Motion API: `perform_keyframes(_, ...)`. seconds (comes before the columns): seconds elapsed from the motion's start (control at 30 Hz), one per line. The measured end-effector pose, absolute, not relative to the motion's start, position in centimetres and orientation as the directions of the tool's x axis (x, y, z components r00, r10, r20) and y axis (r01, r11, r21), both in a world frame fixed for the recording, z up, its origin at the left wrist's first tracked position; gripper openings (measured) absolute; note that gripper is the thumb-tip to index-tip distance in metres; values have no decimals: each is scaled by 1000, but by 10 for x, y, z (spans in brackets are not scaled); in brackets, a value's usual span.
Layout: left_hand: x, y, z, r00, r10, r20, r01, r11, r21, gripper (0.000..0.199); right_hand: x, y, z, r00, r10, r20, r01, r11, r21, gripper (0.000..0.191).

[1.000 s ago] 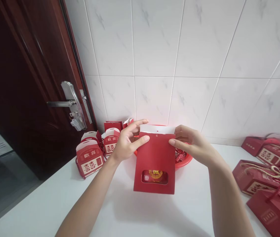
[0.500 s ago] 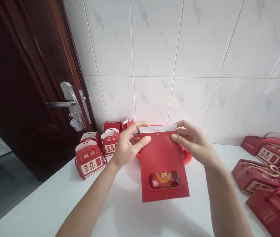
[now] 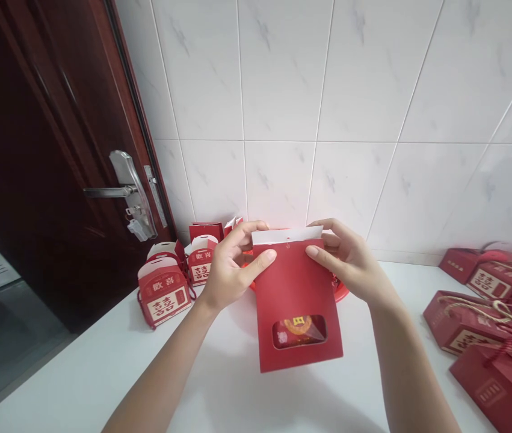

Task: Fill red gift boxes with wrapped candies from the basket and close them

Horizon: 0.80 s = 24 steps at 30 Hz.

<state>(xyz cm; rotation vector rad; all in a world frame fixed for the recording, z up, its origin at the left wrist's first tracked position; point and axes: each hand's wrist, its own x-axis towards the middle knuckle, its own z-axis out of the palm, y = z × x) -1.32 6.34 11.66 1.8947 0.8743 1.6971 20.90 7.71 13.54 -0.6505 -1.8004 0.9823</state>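
A flat red paper gift bag (image 3: 298, 288) is held up above the white table by both hands, one at each upper side. A white inner edge shows along its top, with a small hole near the middle. Through the rounded window low on its front shows a red and gold wrapped packet (image 3: 298, 331). My left hand (image 3: 237, 264) grips the upper left edge, thumb on the front and fingers behind. My right hand (image 3: 346, 258) grips the upper right edge the same way. Behind the bag, a red plastic basket (image 3: 342, 293) is mostly hidden.
Red and white gift boxes (image 3: 165, 294) stand on the white table (image 3: 102, 367) at left, beside a dark wooden door (image 3: 57, 120) with a metal handle. Several red gift boxes with cord handles (image 3: 476, 325) lie along the right. A tiled wall (image 3: 278, 90) rises behind.
The bag has shifted slightly left and tilted a little, its bottom right corner rising. My right hand has moved a little left along with it. Both hands keep their grip.
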Motion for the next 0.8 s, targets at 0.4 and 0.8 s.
perform_keyframes(0.4, -19, 69, 119, 247, 790, 560, 13, -581, 814, 42, 208, 76, 136, -333, 778, 533, -41, 553, -832, 33)
perform_keyframes(0.8, -16, 64, 121, 122, 700, 703, 161, -713, 682, 25, 208, 80, 133, -301, 732, 612, -6, 640, -768, 26)
